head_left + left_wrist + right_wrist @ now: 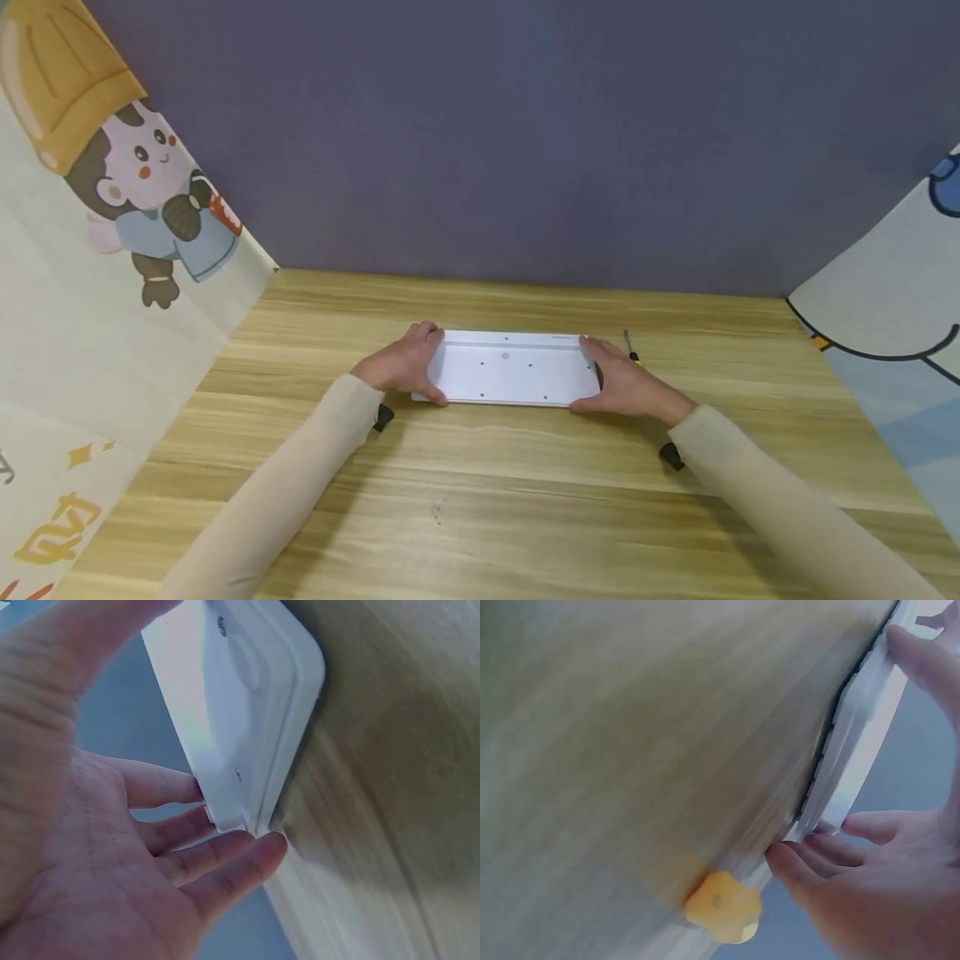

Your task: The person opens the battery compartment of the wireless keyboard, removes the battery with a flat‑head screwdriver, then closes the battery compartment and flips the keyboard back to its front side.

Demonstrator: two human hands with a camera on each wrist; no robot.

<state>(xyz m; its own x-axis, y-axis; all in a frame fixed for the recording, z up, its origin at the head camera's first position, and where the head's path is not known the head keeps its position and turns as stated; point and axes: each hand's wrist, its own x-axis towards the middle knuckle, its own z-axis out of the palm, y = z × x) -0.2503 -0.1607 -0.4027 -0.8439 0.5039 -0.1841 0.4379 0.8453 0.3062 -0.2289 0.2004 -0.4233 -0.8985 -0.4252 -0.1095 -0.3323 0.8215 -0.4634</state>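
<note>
A flat white keyboard-like panel lies underside up on the wooden table, with small screw holes across its back. My left hand grips its left end, thumb on the near edge and fingers over the far edge. My right hand grips the right end the same way. In the left wrist view the fingers sit against the corner of the panel. Seen from the right wrist, fingers touch the panel's edge.
A small screwdriver with a yellow handle lies on the table just beyond my right hand. Printed cartoon sheets stand at the left and right, with a grey backdrop behind.
</note>
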